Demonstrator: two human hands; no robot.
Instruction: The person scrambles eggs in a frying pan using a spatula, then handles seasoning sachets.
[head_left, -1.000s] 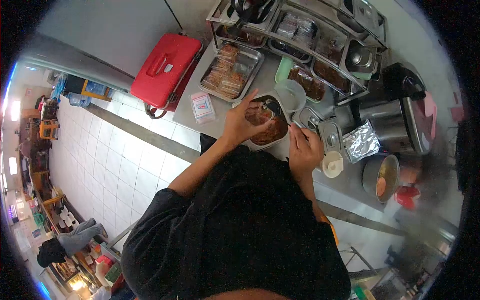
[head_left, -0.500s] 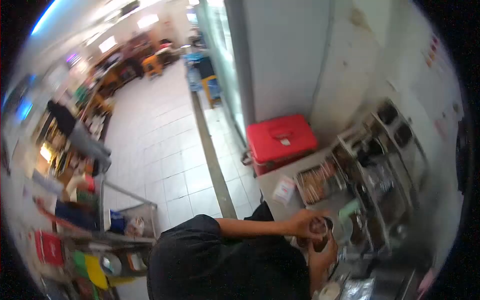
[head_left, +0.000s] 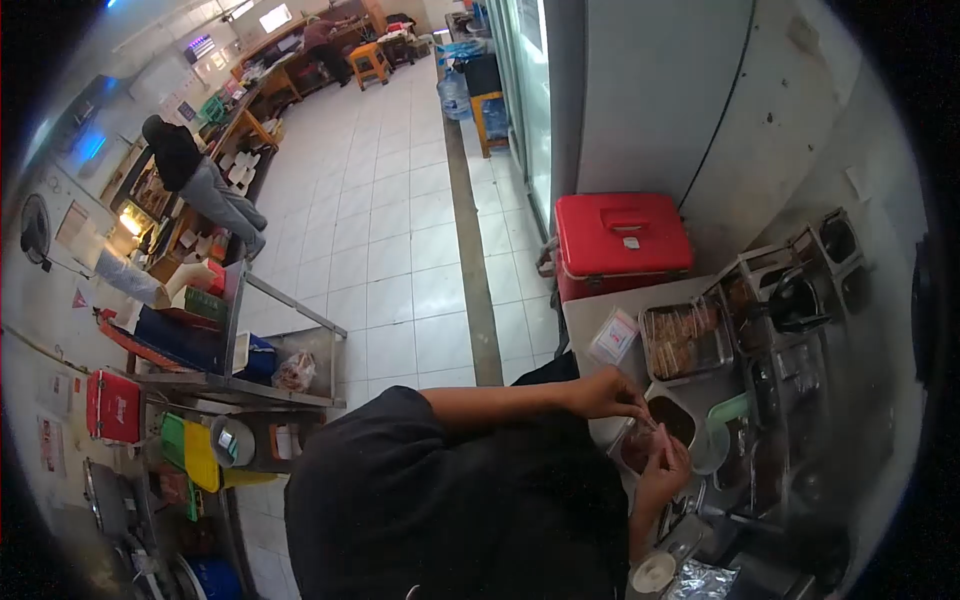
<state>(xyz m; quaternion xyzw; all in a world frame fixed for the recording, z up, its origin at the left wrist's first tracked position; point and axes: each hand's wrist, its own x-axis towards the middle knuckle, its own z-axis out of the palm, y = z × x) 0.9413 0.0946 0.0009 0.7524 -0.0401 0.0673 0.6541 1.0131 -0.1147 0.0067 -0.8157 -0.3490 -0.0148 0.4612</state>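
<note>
The person's left hand [head_left: 606, 394] reaches across the body to the near edge of the steel counter [head_left: 585, 312]. Its bent fingers rest on the near rim of a dark container of brown food [head_left: 676, 416]. Whether they clasp the rim or only lie on it cannot be told.

The right hand [head_left: 664, 474] is just beside the container on its other side, fingertips drawn together over the food. Something thin and pale shows at those fingertips, too small to name, so the grip cannot be told either. The container stands between the two hands, close to the counter's near edge.

A metal tray [head_left: 686, 341] of browned pieces lies just beyond it. A small clear packet [head_left: 613, 337] lies flat near the counter's left edge, beside the tray. A green-edged dish [head_left: 733, 407] and a clear round lid [head_left: 711, 450] lie right of the container. A steel rack [head_left: 800, 300] of tubs lines the counter's far side. A white round cap [head_left: 653, 573] and crumpled foil [head_left: 700, 581] lie nearer the right end.

A red cooler box [head_left: 622, 240] stands at the counter's left end, against the wall. Across the tiled floor, another person [head_left: 195, 170] in a dark top bends over a distant stall. A metal shelf unit [head_left: 270, 355] stands between.
</note>
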